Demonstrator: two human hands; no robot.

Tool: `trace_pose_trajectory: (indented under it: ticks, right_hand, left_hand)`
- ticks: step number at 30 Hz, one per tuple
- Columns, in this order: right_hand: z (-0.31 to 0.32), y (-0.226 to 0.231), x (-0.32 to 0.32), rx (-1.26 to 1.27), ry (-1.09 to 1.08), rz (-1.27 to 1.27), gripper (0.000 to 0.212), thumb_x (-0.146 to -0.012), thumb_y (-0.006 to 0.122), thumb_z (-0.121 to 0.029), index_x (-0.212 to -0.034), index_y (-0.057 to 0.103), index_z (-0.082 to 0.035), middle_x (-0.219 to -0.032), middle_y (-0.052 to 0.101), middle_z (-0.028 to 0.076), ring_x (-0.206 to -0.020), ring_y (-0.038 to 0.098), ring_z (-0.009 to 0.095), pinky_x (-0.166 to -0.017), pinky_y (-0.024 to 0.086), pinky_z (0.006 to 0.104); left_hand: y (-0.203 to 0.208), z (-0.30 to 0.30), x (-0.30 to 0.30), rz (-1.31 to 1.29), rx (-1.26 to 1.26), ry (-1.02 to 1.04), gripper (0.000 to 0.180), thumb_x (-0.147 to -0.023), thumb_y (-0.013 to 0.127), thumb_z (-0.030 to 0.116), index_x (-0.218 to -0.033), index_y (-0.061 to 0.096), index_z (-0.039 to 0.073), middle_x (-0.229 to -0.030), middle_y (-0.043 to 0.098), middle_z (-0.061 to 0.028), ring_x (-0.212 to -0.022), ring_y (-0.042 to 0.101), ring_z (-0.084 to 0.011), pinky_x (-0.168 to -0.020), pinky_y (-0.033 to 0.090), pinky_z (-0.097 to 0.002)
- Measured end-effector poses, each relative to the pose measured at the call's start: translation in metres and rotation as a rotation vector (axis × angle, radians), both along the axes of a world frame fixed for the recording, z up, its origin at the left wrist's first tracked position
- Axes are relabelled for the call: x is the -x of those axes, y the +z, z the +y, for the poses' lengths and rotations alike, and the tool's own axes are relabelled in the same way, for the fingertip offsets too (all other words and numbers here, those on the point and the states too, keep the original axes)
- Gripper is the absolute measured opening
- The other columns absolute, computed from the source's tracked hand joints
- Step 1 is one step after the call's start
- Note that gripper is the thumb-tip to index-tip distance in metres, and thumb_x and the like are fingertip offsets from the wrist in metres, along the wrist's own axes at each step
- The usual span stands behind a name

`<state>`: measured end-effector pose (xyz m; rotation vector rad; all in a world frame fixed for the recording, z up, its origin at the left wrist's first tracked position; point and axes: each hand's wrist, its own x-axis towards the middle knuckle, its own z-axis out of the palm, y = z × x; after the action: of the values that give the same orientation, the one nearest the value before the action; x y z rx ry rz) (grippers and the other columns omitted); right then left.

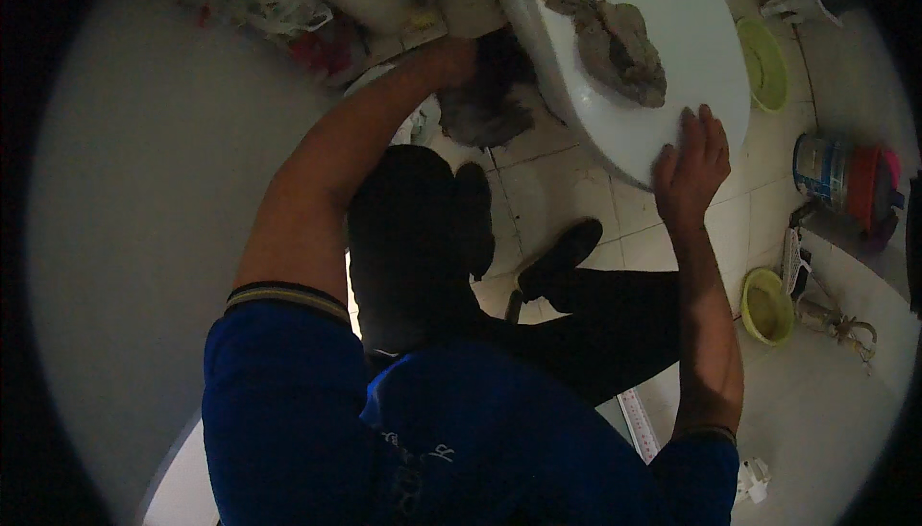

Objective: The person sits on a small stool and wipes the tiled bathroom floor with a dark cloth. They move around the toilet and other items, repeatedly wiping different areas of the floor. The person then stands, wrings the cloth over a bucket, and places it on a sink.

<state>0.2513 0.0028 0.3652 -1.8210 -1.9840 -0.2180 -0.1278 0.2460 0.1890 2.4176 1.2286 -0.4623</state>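
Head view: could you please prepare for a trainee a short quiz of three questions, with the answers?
1. What lies on the white curved surface?
2. True or false: the right hand is at the edge of that surface.
3. How many yellow-green basins show at the picture's right? A one, B two, C four.

Key: 1, a crumpled grey-brown cloth; 2, true; 3, B.

Upper right: yellow-green basin (765,65) on tiles (783,156). Right edge: blue-and-white pail (818,166) just beside red bucket (864,186). Right, lower down: second basin (767,307), also yellow-green. Upper left: plastic bag (288,7) near dim red object (322,53). Lower right: white strip (638,423), red-marked.
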Motion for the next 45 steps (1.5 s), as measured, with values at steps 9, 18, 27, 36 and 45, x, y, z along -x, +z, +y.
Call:
trace_pose_trajectory:
  ticks: [9,18,27,36,45]
  right_hand:
    - [0.011,0.005,-0.022,0.051,-0.076,-0.101,0.058,-0.093,0.064,-0.024,-0.148,0.051,-0.011,-0.156,0.047,0.019,-0.144,0.042,0.045,-0.116,0.035,0.0584]
    - [0.029,0.03,-0.017,0.085,-0.13,0.007,0.054,-0.093,0.061,-0.021,-0.145,0.055,-0.006,-0.153,0.05,0.02,-0.143,0.043,0.042,-0.117,0.034,0.0581]
    - [0.047,0.073,-0.017,0.006,-0.149,0.079,0.047,-0.099,0.049,-0.025,-0.139,0.058,-0.001,-0.15,0.054,0.024,-0.139,0.047,0.043,-0.117,0.034,0.0553]
    - [0.069,0.082,-0.02,0.065,-0.22,0.093,0.052,-0.11,0.041,-0.04,-0.14,0.057,-0.001,-0.152,0.052,0.023,-0.144,0.043,0.041,-0.12,0.031,0.0551]
    - [0.07,0.077,-0.033,0.099,-0.248,0.087,0.054,-0.111,0.04,-0.042,-0.142,0.053,0.0,-0.154,0.047,0.026,-0.144,0.043,0.043,-0.12,0.032,0.0565]
  left_hand:
    - [0.057,-0.044,-0.027,-0.116,0.045,0.117,0.037,-0.091,0.07,0.024,-0.12,0.071,0.0,-0.096,0.077,-0.0191,-0.092,0.074,-0.0384,-0.083,0.058,-0.0501]
    - [-0.018,-0.071,-0.043,-0.066,-0.058,0.091,0.062,-0.088,0.073,0.032,-0.143,0.056,0.008,-0.136,0.064,-0.0204,-0.117,0.067,-0.0397,-0.091,0.058,-0.0528]
    - [-0.077,-0.036,-0.058,0.028,-0.46,-0.111,0.071,-0.09,0.069,0.038,-0.153,0.049,0.013,-0.155,0.047,-0.0207,-0.141,0.046,-0.0461,-0.105,0.052,-0.0569]
    - [-0.095,0.044,-0.087,0.105,-0.425,-0.048,0.048,-0.099,0.054,0.019,-0.146,0.057,0.01,-0.145,0.054,-0.0224,-0.126,0.059,-0.0405,-0.107,0.049,-0.0545]
    - [-0.049,0.091,-0.132,-0.225,-0.412,0.2,0.062,-0.092,0.064,0.031,-0.149,0.053,0.008,-0.15,0.045,-0.0306,-0.135,0.046,-0.0486,-0.11,0.042,-0.0622]
